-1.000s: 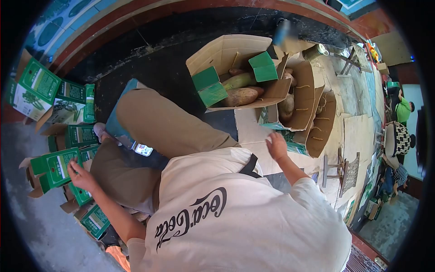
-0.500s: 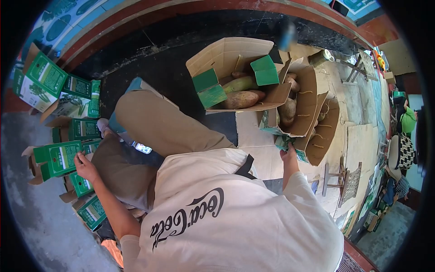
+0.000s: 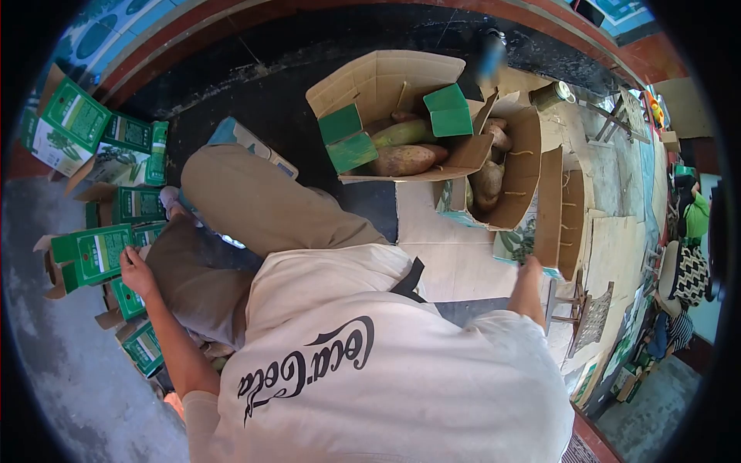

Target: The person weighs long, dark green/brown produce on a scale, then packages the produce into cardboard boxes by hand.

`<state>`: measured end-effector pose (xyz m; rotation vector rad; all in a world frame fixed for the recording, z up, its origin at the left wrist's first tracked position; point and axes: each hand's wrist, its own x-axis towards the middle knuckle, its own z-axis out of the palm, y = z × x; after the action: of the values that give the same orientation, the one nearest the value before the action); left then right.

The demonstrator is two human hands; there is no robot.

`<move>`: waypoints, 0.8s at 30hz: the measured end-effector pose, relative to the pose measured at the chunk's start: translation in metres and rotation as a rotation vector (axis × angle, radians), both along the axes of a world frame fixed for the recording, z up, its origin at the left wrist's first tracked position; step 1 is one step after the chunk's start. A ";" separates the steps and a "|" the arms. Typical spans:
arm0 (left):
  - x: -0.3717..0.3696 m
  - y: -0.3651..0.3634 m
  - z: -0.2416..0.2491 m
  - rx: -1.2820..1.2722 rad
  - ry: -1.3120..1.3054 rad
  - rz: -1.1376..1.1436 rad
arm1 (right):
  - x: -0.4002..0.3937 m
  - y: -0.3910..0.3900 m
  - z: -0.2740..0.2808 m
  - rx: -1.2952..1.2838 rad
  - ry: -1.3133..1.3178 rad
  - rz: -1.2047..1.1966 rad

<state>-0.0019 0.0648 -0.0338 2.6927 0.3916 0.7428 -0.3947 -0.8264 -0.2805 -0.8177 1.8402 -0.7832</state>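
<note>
At the left, my left hand (image 3: pixel 137 272) is closed at the edge of a green cardboard box (image 3: pixel 94 253) with printed labels. My right hand (image 3: pixel 529 272) grips the near end of an open cardboard box (image 3: pixel 549 212), whose side carries a printed leafy picture. Its fingers are partly hidden against that side. Just left of this box, and now apart from it, stands a second open box (image 3: pixel 519 185) holding large brownish oblong vegetables (image 3: pixel 488 185). Behind is a wider open box (image 3: pixel 386 81) with green flaps, containing a long green vegetable (image 3: pixel 401 133) and reddish-brown ones (image 3: pixel 405 160).
More green boxes (image 3: pixel 143 203) stand stacked at the left. A can (image 3: pixel 546 96) lies at the back, near a blurred blue bottle (image 3: pixel 491 62). Flattened cardboard (image 3: pixel 444 266) covers part of the floor. A low stool (image 3: pixel 590 309) and a patterned bag (image 3: pixel 689 274) are at the right.
My right hand has moved right, sliding its cardboard box away from the neighbouring box and opening a gap. My left hand stays at the green box. The view has shifted slightly.
</note>
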 end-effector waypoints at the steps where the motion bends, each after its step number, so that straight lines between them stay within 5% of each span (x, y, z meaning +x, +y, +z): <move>1: 0.000 0.001 -0.001 -0.001 0.008 -0.003 | -0.015 -0.028 0.013 0.021 0.097 0.046; 4: 0.001 0.004 -0.003 0.042 0.018 -0.008 | -0.038 -0.075 0.050 -0.067 -0.074 -0.109; 9: -0.005 -0.004 -0.001 0.126 0.070 0.041 | -0.043 -0.049 0.010 -0.149 -0.008 -0.042; 10: -0.006 -0.004 -0.002 0.143 0.071 0.042 | -0.020 -0.010 0.032 -0.014 0.192 0.063; 13: -0.012 -0.011 0.002 0.047 0.020 0.027 | 0.013 0.044 -0.032 0.363 0.235 0.456; 15: -0.015 -0.012 0.003 0.057 0.025 0.041 | 0.056 0.105 -0.050 0.536 -0.100 0.630; 19: -0.018 -0.007 0.000 0.078 0.045 0.069 | 0.148 0.201 -0.035 0.693 -0.220 0.839; 24: -0.024 -0.009 0.000 0.056 0.019 0.052 | 0.209 0.179 -0.094 0.824 -0.432 0.403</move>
<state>-0.0260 0.0562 -0.0337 2.7537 0.4533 0.7534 -0.1857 -0.6473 -0.3750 -0.4026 1.3522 0.0839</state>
